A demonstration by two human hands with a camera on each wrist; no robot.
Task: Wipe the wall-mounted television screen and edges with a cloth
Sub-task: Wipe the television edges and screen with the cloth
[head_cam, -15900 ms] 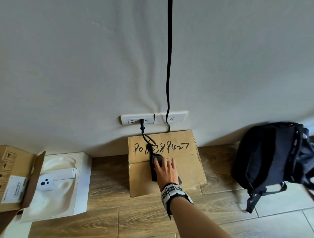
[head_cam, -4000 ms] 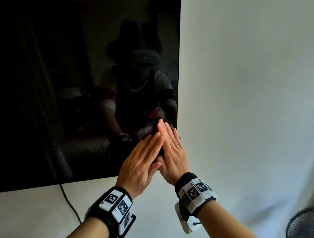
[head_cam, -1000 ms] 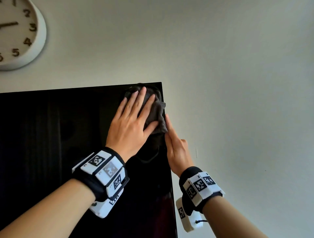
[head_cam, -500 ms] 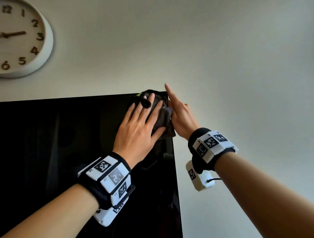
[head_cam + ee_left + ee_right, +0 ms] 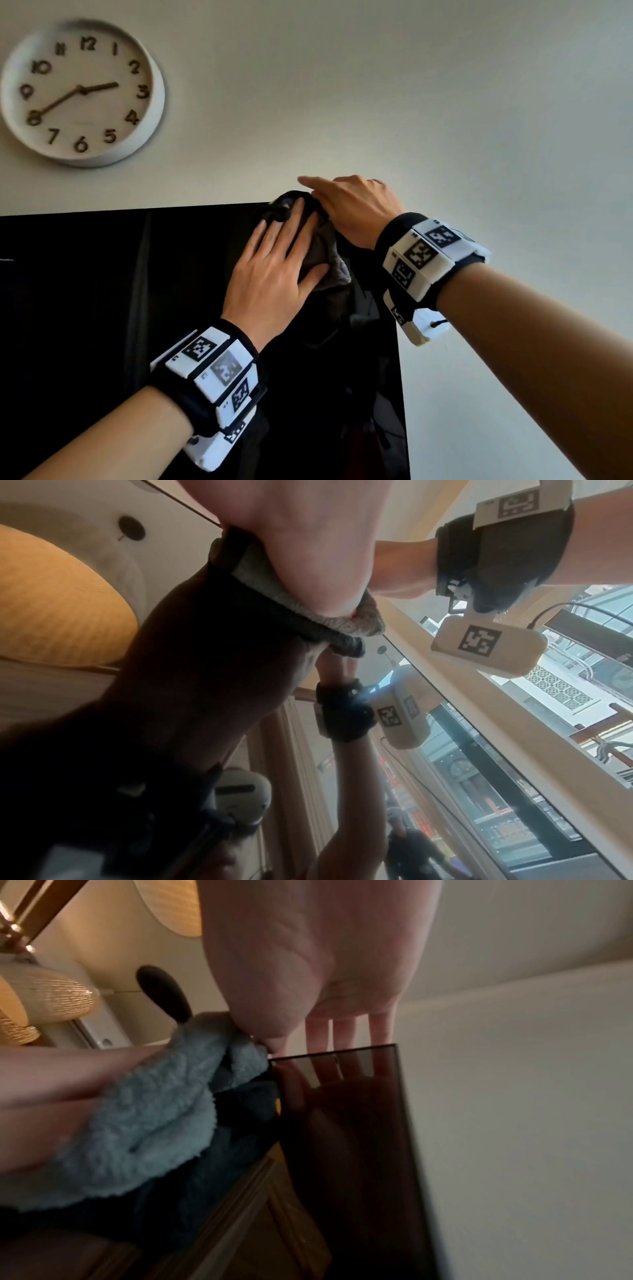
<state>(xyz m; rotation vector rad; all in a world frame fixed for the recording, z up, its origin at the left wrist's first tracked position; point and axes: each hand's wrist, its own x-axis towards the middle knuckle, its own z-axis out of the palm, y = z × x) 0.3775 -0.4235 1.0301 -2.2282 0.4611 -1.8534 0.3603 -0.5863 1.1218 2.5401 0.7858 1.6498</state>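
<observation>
The black wall-mounted television (image 5: 102, 308) fills the lower left of the head view. A dark grey cloth (image 5: 329, 267) lies bunched over its top right corner. My left hand (image 5: 274, 260) lies flat on the cloth and presses it against the screen, fingers straight. My right hand (image 5: 346, 205) lies over the top edge at the corner, fingers straight and pointing left. In the right wrist view the right hand (image 5: 325, 974) has its thumb against the fluffy cloth (image 5: 147, 1123) while its fingers reach behind the television's edge (image 5: 359, 1137). The left wrist view shows the palm (image 5: 308, 534) on the cloth (image 5: 294, 610).
A round white wall clock (image 5: 82, 92) hangs above and to the left of the television. Bare pale wall (image 5: 479, 120) spreads above and to the right of the screen. The glossy screen (image 5: 479, 791) mirrors both arms and the room.
My right hand has risen from the television's right side and now lies across the top edge at the corner. The left hand stays flat on the cloth. The view has tilted upward.
</observation>
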